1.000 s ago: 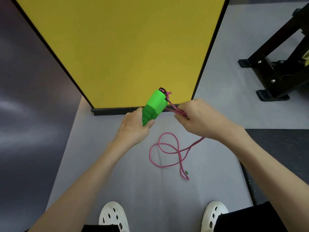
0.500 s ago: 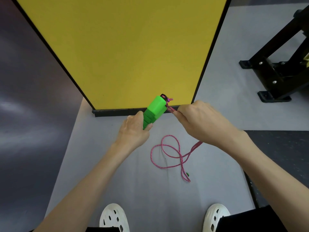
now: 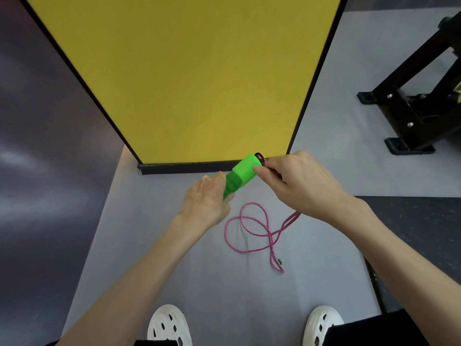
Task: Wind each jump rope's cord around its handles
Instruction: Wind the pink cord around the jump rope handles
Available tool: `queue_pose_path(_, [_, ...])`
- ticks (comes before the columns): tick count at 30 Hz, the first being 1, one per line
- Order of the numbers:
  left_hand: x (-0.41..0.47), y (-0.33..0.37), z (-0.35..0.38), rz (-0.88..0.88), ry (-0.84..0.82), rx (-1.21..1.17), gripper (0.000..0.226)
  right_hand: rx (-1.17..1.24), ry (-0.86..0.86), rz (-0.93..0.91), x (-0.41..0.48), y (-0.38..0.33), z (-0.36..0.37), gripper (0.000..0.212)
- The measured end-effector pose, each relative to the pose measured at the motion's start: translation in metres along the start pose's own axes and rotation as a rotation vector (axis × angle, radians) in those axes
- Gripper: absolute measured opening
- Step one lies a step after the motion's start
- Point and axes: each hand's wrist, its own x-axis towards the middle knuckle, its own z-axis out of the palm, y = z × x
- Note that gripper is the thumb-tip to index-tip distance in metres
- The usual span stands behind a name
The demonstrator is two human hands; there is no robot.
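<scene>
My left hand (image 3: 204, 201) grips the lower end of the bright green jump-rope handles (image 3: 243, 172), which point up and to the right. A black cap with pink cord shows at their top end. My right hand (image 3: 299, 186) pinches the pink cord right beside that top end, its thumb touching the green handle. The rest of the pink cord (image 3: 252, 228) runs down from under my right hand and lies in loose loops on the grey floor, ending near a small green bead (image 3: 280, 261).
A tall yellow panel (image 3: 189, 76) with a black frame stands just beyond the hands. A black metal stand (image 3: 411, 116) is at the right. A dark mat (image 3: 411, 221) borders the grey floor on the right. My white shoes (image 3: 169, 325) are at the bottom.
My right hand has slid up the cord to the handles' top end. The loose loops on the floor have shifted slightly. My left hand keeps its grip.
</scene>
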Motion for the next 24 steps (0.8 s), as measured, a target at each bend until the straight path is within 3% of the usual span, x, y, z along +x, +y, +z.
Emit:
queue_pose_path(6, [-0.007, 0.008, 0.003, 0.174, -0.025, 0.144, 0.028, 0.137, 0.022, 0.049, 0.007, 0.015, 0.006, 0.056])
queue_pose_path(14, [-0.007, 0.003, -0.005, 0.410, -0.092, 0.004, 0.032, 0.219, -0.036, 0.079, 0.017, 0.033, 0.010, 0.059])
queue_pose_path(18, [-0.007, 0.000, -0.015, 0.454, -0.160, -0.154, 0.025, 0.472, -0.146, 0.176, 0.019, 0.041, 0.006, 0.059])
queue_pose_path(21, [-0.009, 0.000, -0.018, 0.486, -0.250, -0.269, 0.019, 0.716, -0.269, 0.270, 0.016, 0.045, 0.000, 0.048])
queue_pose_path(24, [-0.013, 0.002, -0.023, 0.509, -0.309, -0.443, 0.036, 0.928, -0.362, 0.287, 0.016, 0.043, -0.002, 0.036])
